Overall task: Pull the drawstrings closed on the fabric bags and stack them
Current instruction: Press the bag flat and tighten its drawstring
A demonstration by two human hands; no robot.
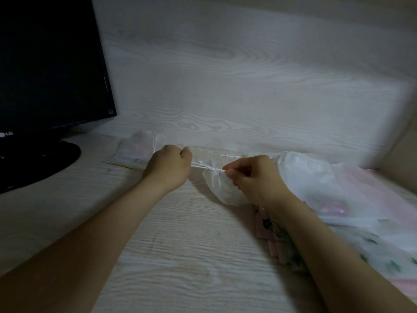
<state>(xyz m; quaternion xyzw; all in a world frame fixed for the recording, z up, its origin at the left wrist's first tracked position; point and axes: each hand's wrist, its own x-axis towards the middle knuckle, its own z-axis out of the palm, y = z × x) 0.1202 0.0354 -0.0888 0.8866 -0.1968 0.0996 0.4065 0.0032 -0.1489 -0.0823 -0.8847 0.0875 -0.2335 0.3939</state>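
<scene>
Head view. Both bare forearms reach away from the viewer over the pale wood-grain counter [180, 256], converging on a small white fabric bag [217, 190] that sits at mid-counter between the hands.

(a) The left grip [168, 164] is clenched into a fist with its back up, closed round the drawstring [198, 164] that runs out from the left side of the bag's neck; the cord is taut.

(b) The right grip [252, 177], wrist slightly raised, pinches the cord's other end between thumb and forefinger just right of the neck, the remaining fingers curled beneath. The neck is gathered into pleats, and the bag's body hangs toward the viewer, partly hidden behind the right wrist.

(c) A second bag [144, 143] lies at the far left of the left grip, near the wall panel [225, 75], resting on a flat card [120, 161].

(d) A loose heap of sheer bags [316, 177] lies to the right, touching the right forearm.

(e) A pink patterned item [262, 224] shows beneath that forearm.

(f) A dark monitor [49, 64] stands at far left.
</scene>
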